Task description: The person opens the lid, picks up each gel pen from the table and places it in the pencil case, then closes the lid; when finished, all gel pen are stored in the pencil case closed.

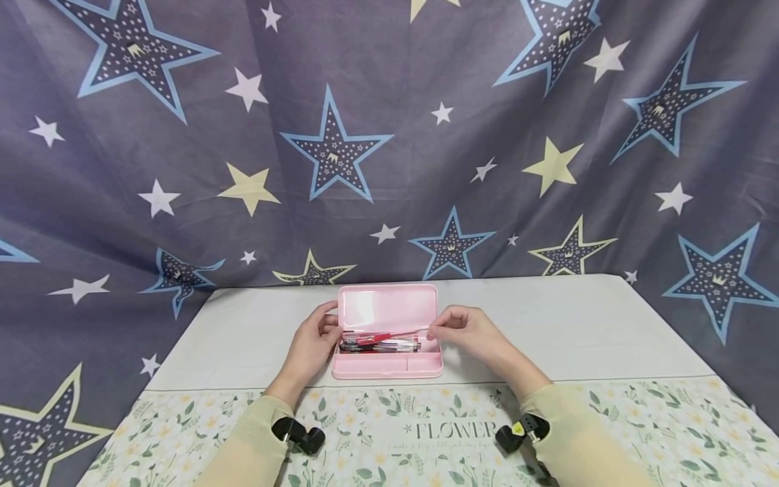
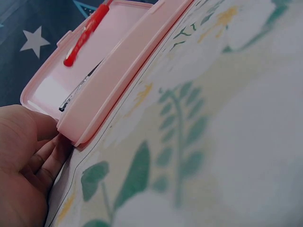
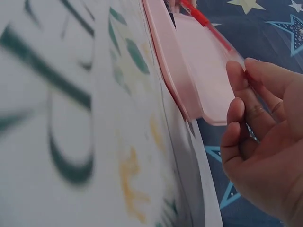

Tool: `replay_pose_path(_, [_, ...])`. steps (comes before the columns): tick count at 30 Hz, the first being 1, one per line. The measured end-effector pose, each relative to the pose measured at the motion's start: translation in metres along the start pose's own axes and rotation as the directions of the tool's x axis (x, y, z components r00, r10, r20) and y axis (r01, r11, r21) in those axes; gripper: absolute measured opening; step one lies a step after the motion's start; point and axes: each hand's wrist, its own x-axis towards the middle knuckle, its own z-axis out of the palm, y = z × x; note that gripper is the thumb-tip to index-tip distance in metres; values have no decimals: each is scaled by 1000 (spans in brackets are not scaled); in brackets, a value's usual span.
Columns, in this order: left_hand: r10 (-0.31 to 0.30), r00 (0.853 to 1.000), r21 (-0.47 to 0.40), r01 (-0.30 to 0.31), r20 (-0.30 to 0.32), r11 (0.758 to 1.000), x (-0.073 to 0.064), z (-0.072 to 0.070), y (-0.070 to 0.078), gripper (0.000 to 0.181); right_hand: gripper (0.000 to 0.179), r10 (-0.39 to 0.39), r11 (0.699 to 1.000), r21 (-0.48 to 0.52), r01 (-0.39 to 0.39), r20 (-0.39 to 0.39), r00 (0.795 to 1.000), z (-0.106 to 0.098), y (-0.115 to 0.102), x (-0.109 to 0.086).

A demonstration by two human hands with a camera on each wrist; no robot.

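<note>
A pink pencil case (image 1: 371, 366) lies on the table with its lid (image 1: 389, 297) raised at the back. Several pens (image 1: 395, 347) are in its long rear compartment, some with dark ends and some red. My left hand (image 1: 312, 343) holds the left end of the case, fingers bent at its edge. Between thumb and forefinger, my right hand (image 1: 471, 330) pinches one end of a red pen (image 3: 208, 24). This pen slants over the case, its thicker red part toward the left. In the left wrist view the red pen (image 2: 86, 37) shows above the case rim.
The front compartment of the case has a small divider (image 1: 406, 364). A floral cloth (image 1: 426, 412) with printed lettering covers the near part of the table, and a plain white surface (image 1: 548, 331) lies behind it. A dark star-patterned curtain (image 1: 402, 169) hangs behind.
</note>
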Motion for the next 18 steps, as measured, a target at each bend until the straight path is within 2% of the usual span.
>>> replay_pose_path(4, [3,1000,-7,-3,-4,1000,1,1,-1,54,13,-13,1000,24,12,41,999,8,0,3])
replay_pose_path(8, [11,1000,-14,-11,-6,1000,2,0,-1,54,14,7,1000,15,-8,42,999,16,0,5])
replay_pose_path(13, [15,1000,-9,-15,-1,1000,2,0,-2,54,11,36,999,-37,-35,37,999,22,1,6])
replay_pose_path(18, [4,1000,-4,-4,-3,1000,1,1,-1,54,10,32,995,-93,-29,36,999,23,2,6])
